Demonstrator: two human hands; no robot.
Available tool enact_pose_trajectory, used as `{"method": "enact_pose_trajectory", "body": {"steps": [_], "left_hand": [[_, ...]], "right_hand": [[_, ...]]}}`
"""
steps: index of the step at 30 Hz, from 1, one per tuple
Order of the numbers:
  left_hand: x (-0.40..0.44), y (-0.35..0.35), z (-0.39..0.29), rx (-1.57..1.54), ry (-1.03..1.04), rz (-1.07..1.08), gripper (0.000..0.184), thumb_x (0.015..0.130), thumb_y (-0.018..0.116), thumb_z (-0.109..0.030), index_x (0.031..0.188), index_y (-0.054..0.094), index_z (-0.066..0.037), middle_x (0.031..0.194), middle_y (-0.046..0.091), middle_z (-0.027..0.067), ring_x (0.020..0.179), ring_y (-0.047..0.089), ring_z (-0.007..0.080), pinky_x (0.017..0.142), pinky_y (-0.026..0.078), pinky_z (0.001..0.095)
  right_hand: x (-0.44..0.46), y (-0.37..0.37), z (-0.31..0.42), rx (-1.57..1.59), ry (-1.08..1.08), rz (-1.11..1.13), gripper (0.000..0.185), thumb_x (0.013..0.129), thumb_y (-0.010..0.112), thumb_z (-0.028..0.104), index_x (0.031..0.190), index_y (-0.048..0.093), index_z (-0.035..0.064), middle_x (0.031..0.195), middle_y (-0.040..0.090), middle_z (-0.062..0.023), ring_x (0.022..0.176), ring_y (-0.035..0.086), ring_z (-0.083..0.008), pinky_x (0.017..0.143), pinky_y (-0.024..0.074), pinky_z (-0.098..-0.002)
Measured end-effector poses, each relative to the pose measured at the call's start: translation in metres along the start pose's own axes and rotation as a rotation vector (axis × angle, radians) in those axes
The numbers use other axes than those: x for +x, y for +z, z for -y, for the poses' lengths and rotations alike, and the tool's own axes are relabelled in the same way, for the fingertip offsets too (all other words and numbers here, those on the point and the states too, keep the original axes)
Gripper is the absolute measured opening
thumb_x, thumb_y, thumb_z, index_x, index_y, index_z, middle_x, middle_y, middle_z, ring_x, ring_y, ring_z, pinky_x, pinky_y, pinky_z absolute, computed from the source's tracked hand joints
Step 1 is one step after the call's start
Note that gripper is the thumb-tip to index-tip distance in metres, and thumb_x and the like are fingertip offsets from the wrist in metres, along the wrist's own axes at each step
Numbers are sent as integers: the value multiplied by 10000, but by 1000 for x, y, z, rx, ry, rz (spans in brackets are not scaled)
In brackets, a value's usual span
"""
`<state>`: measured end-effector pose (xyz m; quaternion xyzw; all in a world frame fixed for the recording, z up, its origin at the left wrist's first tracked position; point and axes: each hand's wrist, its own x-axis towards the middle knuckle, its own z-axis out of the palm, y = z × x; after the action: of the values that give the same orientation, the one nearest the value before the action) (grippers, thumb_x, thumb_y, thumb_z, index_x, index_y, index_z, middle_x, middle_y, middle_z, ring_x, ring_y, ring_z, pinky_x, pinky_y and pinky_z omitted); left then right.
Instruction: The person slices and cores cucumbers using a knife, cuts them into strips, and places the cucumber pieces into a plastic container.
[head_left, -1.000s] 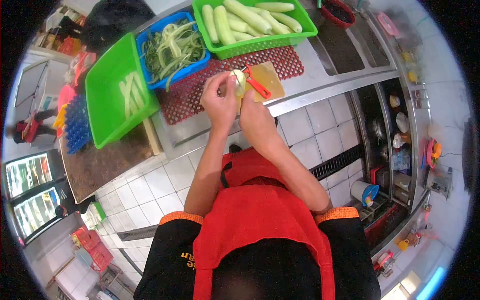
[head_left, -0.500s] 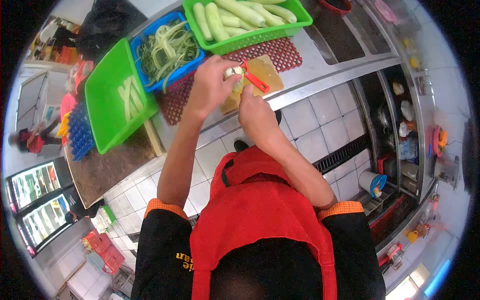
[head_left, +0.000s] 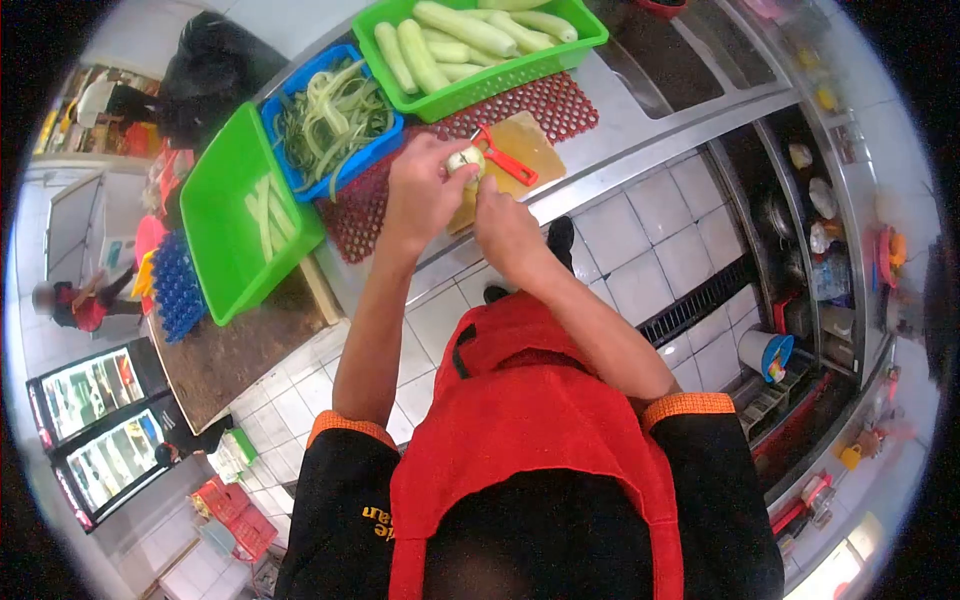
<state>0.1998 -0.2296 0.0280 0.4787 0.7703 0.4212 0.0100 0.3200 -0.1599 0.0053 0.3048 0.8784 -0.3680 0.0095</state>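
My left hand (head_left: 422,190) is closed around a pale peeled cucumber (head_left: 465,160), whose cut end faces up with dark lines across it. Close beside it, my right hand (head_left: 508,230) is closed, its thumb near the cucumber; what it grips is hidden. Both hands are over a yellowish cutting board (head_left: 530,140) at the counter's edge. On the board, just right of the cucumber, lies a red peeler (head_left: 508,160).
Behind the board stands a green basket (head_left: 480,92) of whole peeled cucumbers. A blue basket (head_left: 330,185) of peelings and a green tub (head_left: 215,205) with several pale strips are to the left. Red perforated matting (head_left: 350,225) covers part of the counter. Other people are in the background.
The view has shifted slightly. The cucumber's cut end is now turned more towards me, and my hands remain close together over the board.
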Motion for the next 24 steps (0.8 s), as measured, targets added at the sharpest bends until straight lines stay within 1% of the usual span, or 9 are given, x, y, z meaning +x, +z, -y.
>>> {"method": "enact_pose_trajectory", "body": {"steps": [2, 5, 11, 13, 17, 19, 20, 22, 24], "left_hand": [[2, 2, -1, 23, -25, 12, 290, 702, 767, -96, 974, 694, -28, 844, 617, 138, 667, 607, 247, 601, 501, 331], [6, 2, 1, -13, 26, -5, 333, 691, 788, -102, 1006, 698, -42, 801, 606, 101, 630, 554, 182, 602, 478, 294], [10, 4, 11, 88, 114, 46, 367, 710, 785, -145, 1044, 683, -34, 869, 640, 133, 691, 600, 222, 622, 490, 317], [10, 0, 8, 46, -34, 54, 346, 679, 787, -152, 992, 687, -41, 883, 640, 176, 808, 624, 342, 708, 505, 391], [6, 1, 5, 41, -72, 66, 342, 678, 786, -140, 988, 686, -36, 887, 643, 170, 810, 627, 342, 711, 506, 394], [7, 1, 5, 37, -56, 44, 338, 677, 784, -130, 985, 684, -31, 885, 644, 172, 806, 629, 343, 711, 506, 396], [9, 2, 5, 40, -48, 41, 338, 677, 784, -130, 985, 684, -31, 885, 644, 172, 806, 629, 343, 711, 506, 396], [6, 2, 7, 48, -41, 14, 338, 677, 784, -133, 981, 683, -27, 873, 643, 174, 795, 630, 343, 708, 507, 397], [6, 2, 10, 98, 28, -1, 345, 686, 789, -127, 997, 683, -25, 857, 645, 159, 730, 627, 296, 660, 504, 359]], "right_hand": [[6, 4, -6, 4, 2, -11, 204, 941, 351, 130, 1058, 436, -13, 896, 637, -294, 855, 635, -453, 744, 512, -525], [5, 9, -10, 28, -109, -104, 144, 887, 393, 55, 993, 403, -42, 790, 619, -315, 747, 624, -479, 654, 512, -544], [2, 9, -12, 4, -134, -110, 154, 885, 396, 55, 1005, 395, -42, 763, 618, -306, 740, 624, -483, 652, 514, -545], [-11, 5, -12, 59, -66, -30, 153, 886, 396, 57, 1008, 392, -36, 786, 620, -308, 749, 620, -495, 661, 508, -554], [-13, 7, -12, 60, -70, -43, 150, 886, 399, 55, 1005, 390, -34, 818, 618, -316, 771, 617, -500, 677, 503, -559], [-5, 11, -12, 65, -13, -40, 300, 985, 262, 197, 1022, 471, -15, 913, 628, -302, 865, 620, -463, 770, 491, -546], [2, 12, -13, 67, -18, -48, 300, 985, 262, 197, 1022, 471, -15, 913, 628, -302, 865, 620, -463, 770, 491, -546], [6, 15, -13, 44, -75, -48, 157, 871, 418, 36, 1008, 395, -37, 834, 617, -318, 800, 618, -493, 700, 502, -550], [2, 15, -14, 35, -68, -30, 158, 869, 419, 37, 1007, 401, -36, 839, 617, -319, 808, 621, -487, 707, 504, -547]]}}
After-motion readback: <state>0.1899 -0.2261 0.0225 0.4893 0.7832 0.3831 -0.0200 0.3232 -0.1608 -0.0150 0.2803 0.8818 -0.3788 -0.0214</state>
